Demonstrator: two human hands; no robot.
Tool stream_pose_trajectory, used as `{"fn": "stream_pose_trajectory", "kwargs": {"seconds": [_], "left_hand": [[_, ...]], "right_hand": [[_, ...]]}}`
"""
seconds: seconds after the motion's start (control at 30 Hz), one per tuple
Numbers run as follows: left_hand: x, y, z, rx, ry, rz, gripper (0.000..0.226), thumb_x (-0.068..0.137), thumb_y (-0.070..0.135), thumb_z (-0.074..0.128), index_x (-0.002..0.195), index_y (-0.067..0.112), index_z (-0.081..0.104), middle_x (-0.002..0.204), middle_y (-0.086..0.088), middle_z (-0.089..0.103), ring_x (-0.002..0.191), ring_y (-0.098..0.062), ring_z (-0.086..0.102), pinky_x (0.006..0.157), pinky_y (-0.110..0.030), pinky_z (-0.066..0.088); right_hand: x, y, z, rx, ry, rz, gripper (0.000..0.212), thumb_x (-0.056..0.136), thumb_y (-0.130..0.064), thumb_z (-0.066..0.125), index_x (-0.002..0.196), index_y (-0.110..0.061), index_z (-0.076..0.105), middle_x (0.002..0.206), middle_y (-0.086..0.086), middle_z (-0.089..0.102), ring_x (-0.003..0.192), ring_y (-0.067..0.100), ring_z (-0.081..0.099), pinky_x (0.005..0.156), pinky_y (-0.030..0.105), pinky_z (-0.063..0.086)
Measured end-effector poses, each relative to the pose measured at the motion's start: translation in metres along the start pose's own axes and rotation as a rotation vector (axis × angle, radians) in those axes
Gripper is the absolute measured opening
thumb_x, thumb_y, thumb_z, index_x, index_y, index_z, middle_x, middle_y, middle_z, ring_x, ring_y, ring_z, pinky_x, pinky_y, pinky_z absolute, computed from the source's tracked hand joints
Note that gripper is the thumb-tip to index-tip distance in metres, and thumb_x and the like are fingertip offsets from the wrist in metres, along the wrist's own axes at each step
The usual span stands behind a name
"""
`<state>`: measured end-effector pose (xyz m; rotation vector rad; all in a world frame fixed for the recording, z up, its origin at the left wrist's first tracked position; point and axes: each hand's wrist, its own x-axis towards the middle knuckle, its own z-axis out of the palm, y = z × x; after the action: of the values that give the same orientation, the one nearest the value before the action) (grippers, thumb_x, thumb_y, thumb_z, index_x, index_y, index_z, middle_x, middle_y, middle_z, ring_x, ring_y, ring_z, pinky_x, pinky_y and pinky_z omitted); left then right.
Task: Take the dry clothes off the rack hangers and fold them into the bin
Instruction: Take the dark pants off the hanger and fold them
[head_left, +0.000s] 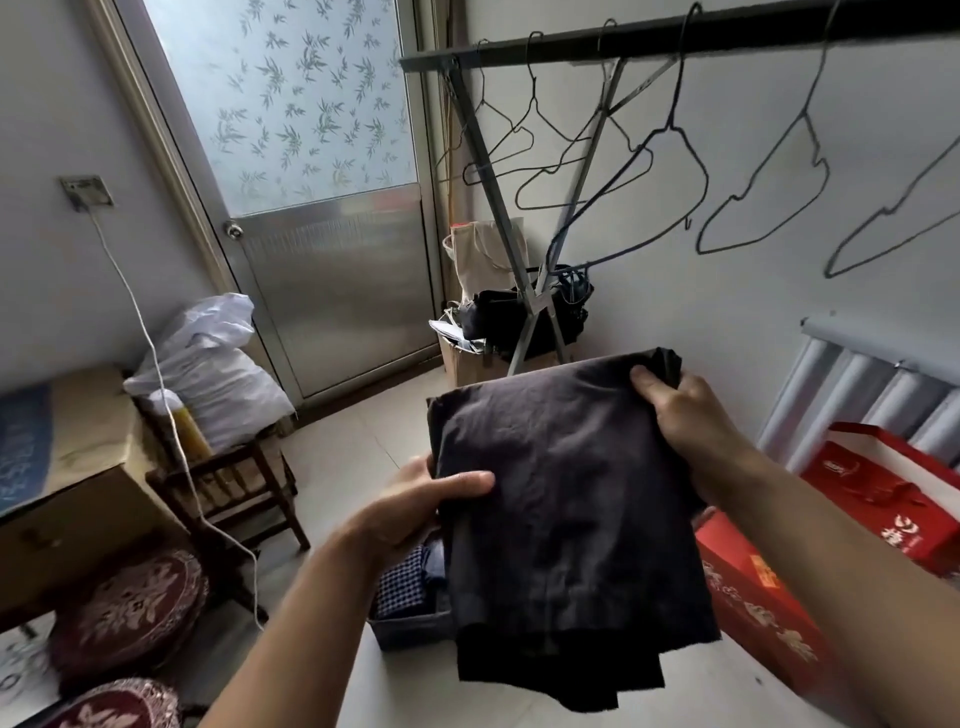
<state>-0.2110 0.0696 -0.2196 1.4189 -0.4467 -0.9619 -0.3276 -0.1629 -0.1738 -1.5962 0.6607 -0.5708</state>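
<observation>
Both hands hold a dark folded garment (566, 499) in the air above the bin (410, 626). The left hand (415, 506) grips its left edge, thumb lying on top of the cloth; the right hand (685, 415) pinches the far right corner. The bin sits on the floor and holds checked and blue clothes (408, 577). Bare wire hangers (660, 171) hang from the rack rail (675, 36). Red boxes (769, 613) stand to the right

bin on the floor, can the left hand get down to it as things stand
Probably not freely: the left hand grips the dark garment, which hangs over most of the bin. Only its left corner shows.
</observation>
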Motion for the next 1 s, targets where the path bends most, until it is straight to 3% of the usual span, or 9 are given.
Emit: {"fn": "stream_pose_trajectory", "kwargs": {"seconds": [0.17,0.23,0.3,0.37,0.43,0.57,0.77,0.93,1.0], "left_hand": [[0.042,0.005,-0.057,-0.096,0.084,-0.012,0.044,0.075,0.01,0.079,0.111,-0.008,0.064,0.108,-0.025,0.071,0.092,-0.032,0.07,0.073,-0.035,0.061],[0.061,0.013,-0.083,-0.166,0.124,-0.019,0.032,0.077,0.007,0.073,0.104,-0.007,0.066,0.098,-0.023,0.073,0.081,-0.029,0.073,0.065,-0.033,0.061],[0.081,0.019,-0.115,-0.165,0.197,-0.028,0.022,0.08,0.006,0.068,0.1,-0.003,0.068,0.089,-0.018,0.075,0.072,-0.025,0.073,0.057,-0.031,0.059],[0.096,0.026,-0.143,-0.145,0.256,-0.04,0.015,0.088,0.003,0.064,0.101,-0.001,0.068,0.086,-0.015,0.076,0.069,-0.023,0.073,0.054,-0.029,0.058],[0.111,0.029,-0.171,-0.116,0.291,-0.054,0.014,0.091,0.001,0.062,0.104,0.0,0.068,0.087,-0.014,0.076,0.07,-0.022,0.074,0.055,-0.028,0.058],[0.149,0.032,-0.226,-0.087,0.328,-0.073,0.018,0.093,0.001,0.06,0.11,0.002,0.067,0.093,-0.013,0.076,0.076,-0.022,0.074,0.065,-0.031,0.061],[0.21,0.014,-0.295,-0.101,0.572,-0.11,0.03,0.087,0.013,0.073,0.107,0.016,0.051,0.097,-0.008,0.073,0.088,-0.03,0.071,0.08,-0.053,0.059],[0.269,-0.012,-0.333,-0.128,0.725,-0.061,0.034,0.085,0.001,0.071,0.069,0.017,0.045,0.064,-0.003,0.056,0.063,-0.02,0.052,0.057,-0.033,0.046],[0.294,-0.021,-0.346,-0.126,0.738,-0.05,0.034,0.089,-0.005,0.063,0.065,0.017,0.054,0.065,-0.002,0.063,0.066,-0.021,0.056,0.061,-0.03,0.049]], "right_hand": [[0.042,0.005,0.042,0.194,-0.054,0.172,0.029,0.098,-0.029,0.055,0.082,-0.006,0.063,0.065,0.006,0.067,0.05,0.013,0.065,0.041,0.015,0.048],[0.064,0.018,0.066,0.38,-0.162,0.267,0.047,0.096,-0.047,0.049,0.098,-0.004,0.067,0.083,0.013,0.075,0.071,0.019,0.073,0.062,0.028,0.06],[0.086,0.033,0.094,0.497,-0.284,0.322,0.069,0.089,-0.067,0.039,0.117,-0.011,0.069,0.117,0.015,0.07,0.108,0.029,0.067,0.097,0.047,0.051],[0.104,0.043,0.12,0.445,-0.407,0.381,0.07,0.073,-0.073,0.06,0.114,-0.018,0.072,0.122,0.012,0.068,0.115,0.028,0.064,0.1,0.046,0.048],[0.124,0.052,0.15,0.317,-0.483,0.454,0.076,0.056,-0.053,0.087,0.116,-0.01,0.07,0.113,0.012,0.072,0.105,0.027,0.069,0.086,0.038,0.057],[0.17,0.07,0.215,0.075,-0.367,0.476,0.05,0.066,-0.001,0.082,0.112,0.008,0.064,0.096,0.019,0.074,0.083,0.03,0.073,0.066,0.032,0.059],[0.237,0.1,0.283,0.067,-0.16,0.493,0.053,0.058,-0.008,0.088,0.104,0.008,0.066,0.088,0.02,0.075,0.077,0.031,0.074,0.064,0.036,0.059],[0.297,0.125,0.334,0.141,-0.075,0.482,0.039,0.07,-0.009,0.084,0.103,0.003,0.067,0.089,0.019,0.073,0.071,0.028,0.071,0.055,0.03,0.058],[0.323,0.141,0.35,0.141,-0.061,0.47,0.038,0.074,-0.012,0.083,0.105,0.001,0.067,0.091,0.017,0.073,0.076,0.027,0.07,0.059,0.031,0.058]]}}
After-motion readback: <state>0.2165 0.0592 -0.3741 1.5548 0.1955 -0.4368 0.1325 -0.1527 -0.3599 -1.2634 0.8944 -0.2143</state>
